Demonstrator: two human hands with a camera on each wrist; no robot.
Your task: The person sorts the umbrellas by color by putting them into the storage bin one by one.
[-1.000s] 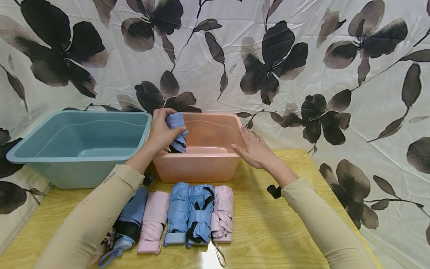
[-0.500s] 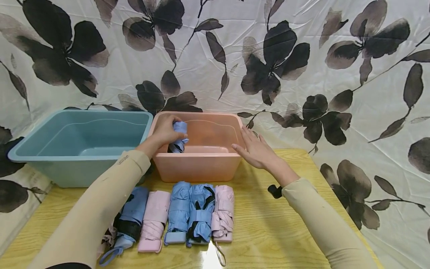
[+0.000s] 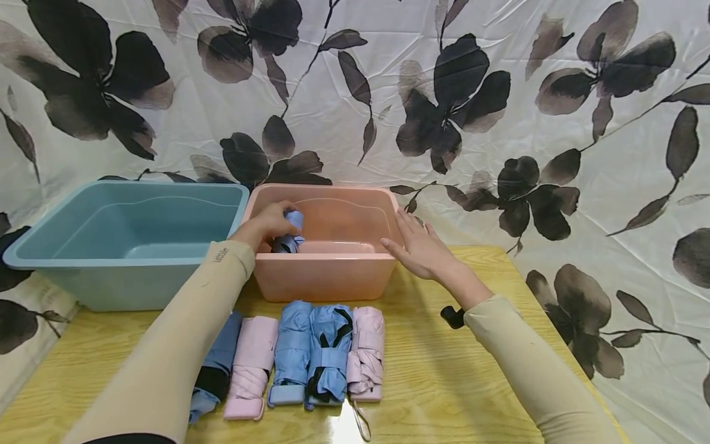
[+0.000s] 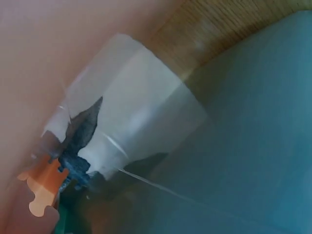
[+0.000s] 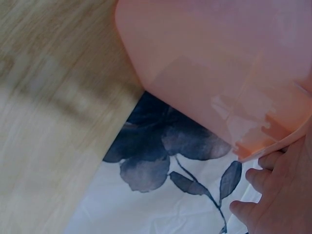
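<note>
Inside the left end of the pink bin [image 3: 327, 277], my left hand [image 3: 272, 220] grips a folded blue umbrella [image 3: 292, 231] with dark markings; the bin's front wall hides its lower part. My right hand [image 3: 418, 246] rests with straight fingers on the bin's right rim. In the right wrist view, the fingers [image 5: 258, 180] lie along the outside of the pink rim. On the table in front are more folded umbrellas: a blue one [image 3: 216, 364] partly behind my left sleeve, a pink one [image 3: 252, 367], two blue ones side by side [image 3: 291, 351], and another pink one [image 3: 366, 351] with a wrist loop.
A blue-green bin [image 3: 127, 283] stands to the left, close beside the pink one. Both sit toward the back of the wooden table [image 3: 444, 370], before a floral cloth backdrop [image 3: 344, 92]. The left wrist view is mostly blurred bin wall.
My left hand has lowered the blue umbrella deeper into the pink bin. My right hand has stayed on the rim. The left sleeve now covers more of the leftmost umbrellas.
</note>
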